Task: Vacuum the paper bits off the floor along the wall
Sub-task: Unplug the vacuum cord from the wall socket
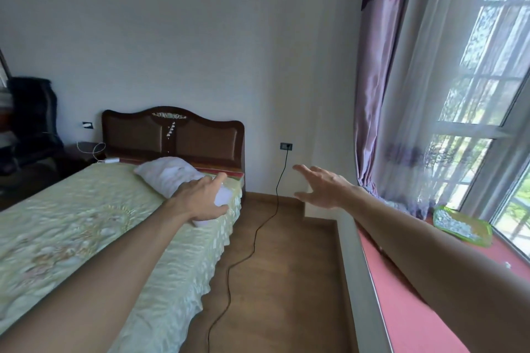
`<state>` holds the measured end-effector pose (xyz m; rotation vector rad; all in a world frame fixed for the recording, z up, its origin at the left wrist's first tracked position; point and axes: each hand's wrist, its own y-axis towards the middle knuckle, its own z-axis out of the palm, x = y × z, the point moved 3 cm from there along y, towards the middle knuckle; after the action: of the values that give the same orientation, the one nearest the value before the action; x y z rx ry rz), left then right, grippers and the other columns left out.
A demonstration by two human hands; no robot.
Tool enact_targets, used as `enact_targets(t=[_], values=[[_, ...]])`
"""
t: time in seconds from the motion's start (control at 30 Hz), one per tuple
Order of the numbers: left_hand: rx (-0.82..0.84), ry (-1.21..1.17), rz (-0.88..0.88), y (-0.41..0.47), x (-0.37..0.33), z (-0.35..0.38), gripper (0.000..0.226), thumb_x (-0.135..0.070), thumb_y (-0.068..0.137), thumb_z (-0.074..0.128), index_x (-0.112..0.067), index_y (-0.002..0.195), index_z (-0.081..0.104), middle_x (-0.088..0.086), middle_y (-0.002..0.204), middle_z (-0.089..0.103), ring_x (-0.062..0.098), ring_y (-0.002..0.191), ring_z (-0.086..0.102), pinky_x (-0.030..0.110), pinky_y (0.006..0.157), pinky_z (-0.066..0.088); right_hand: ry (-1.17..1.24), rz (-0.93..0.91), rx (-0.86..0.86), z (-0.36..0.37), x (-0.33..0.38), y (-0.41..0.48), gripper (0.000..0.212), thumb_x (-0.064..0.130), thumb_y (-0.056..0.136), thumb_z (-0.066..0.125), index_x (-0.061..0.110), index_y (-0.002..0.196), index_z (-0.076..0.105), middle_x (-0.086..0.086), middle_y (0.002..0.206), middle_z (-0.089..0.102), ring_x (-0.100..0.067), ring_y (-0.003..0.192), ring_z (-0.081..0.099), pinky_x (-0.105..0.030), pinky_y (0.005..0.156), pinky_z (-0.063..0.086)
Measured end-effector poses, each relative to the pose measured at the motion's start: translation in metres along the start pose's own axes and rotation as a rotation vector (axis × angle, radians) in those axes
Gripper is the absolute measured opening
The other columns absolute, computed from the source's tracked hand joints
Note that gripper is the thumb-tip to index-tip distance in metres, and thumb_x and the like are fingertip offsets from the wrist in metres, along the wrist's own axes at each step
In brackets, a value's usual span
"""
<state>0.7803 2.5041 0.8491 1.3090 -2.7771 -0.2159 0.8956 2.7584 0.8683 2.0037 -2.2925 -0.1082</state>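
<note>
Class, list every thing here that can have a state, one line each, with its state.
Left hand: grips a white object.
Right hand: open, fingers spread, holding nothing.
Black cord: plugged into the wall socket, trailing over the floor.
Sheer curtain: drawn across the window.
Green tray: holds pale bits.

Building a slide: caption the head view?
Left hand grips a white object on the bed; right hand spread open near a black cord.
</note>
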Motion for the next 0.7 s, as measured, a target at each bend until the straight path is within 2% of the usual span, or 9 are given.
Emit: enact_targets(t=[0.2, 0.4, 0.7], values=[[0.001, 0.002, 0.005, 0.015, 0.003, 0.0, 0.08, -0.05, 0.087, 0.056, -0.021, 0.151, 0.019, 0.007, 0.14, 0.051, 0.028, 0.124, 0.054, 0.04, 0.088, 0.048, 0.015, 0.022, -0.007, -0.004, -0.014, 0.012, 0.075, 0.049, 0.096, 0.053, 0.026, 0.155, 0.014, -0.01, 0.136, 0.048, -0.03, 0.113, 0.057, -0.033, 0.075, 0.047], [0.023, 0.03, 0.024, 0.056, 0.003, 0.016, 0.076, -0.05, 0.086, 0.056, -0.021, 0.148, 0.023, 0.006, 0.132, 0.057, 0.027, 0.116, 0.058, 0.04, 0.086, 0.05, -0.065, 0.026, 0.045, 0.01, -0.041, 0.044, 0.078, 0.053, 0.095, 0.052, 0.025, 0.155, 0.011, -0.009, 0.14, 0.045, -0.032, 0.118, 0.054, -0.041, 0.085, 0.05], [0.063, 0.034, -0.021, 0.178, 0.006, 0.049, 0.077, -0.051, 0.085, 0.059, -0.022, 0.148, 0.023, 0.006, 0.135, 0.055, 0.027, 0.119, 0.056, 0.041, 0.091, 0.049, -0.11, -0.027, 0.074, 0.037, -0.127, 0.16, 0.082, 0.054, 0.094, 0.052, 0.024, 0.156, 0.007, -0.009, 0.141, 0.044, -0.031, 0.118, 0.055, -0.043, 0.088, 0.052]])
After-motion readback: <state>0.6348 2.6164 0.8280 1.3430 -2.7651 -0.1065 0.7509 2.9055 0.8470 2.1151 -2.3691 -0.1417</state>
